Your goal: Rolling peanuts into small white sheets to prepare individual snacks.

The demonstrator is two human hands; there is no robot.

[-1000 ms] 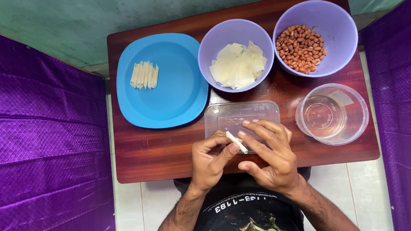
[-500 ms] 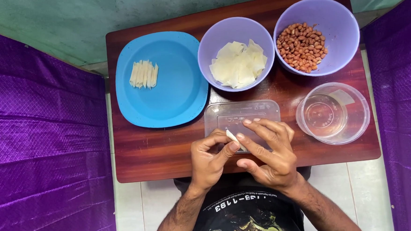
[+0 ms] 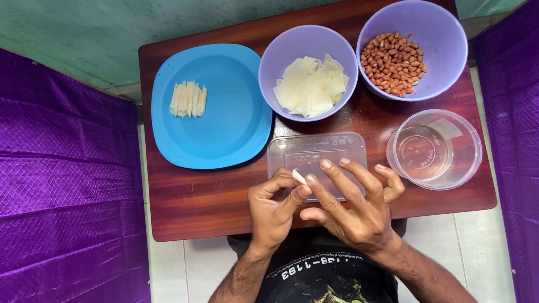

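Rolling white wrapper strip point(image 3: 299, 176) tighter between hands; strip now showing shorter, mostly covered by left hand point(image 3: 277, 207) fingers.
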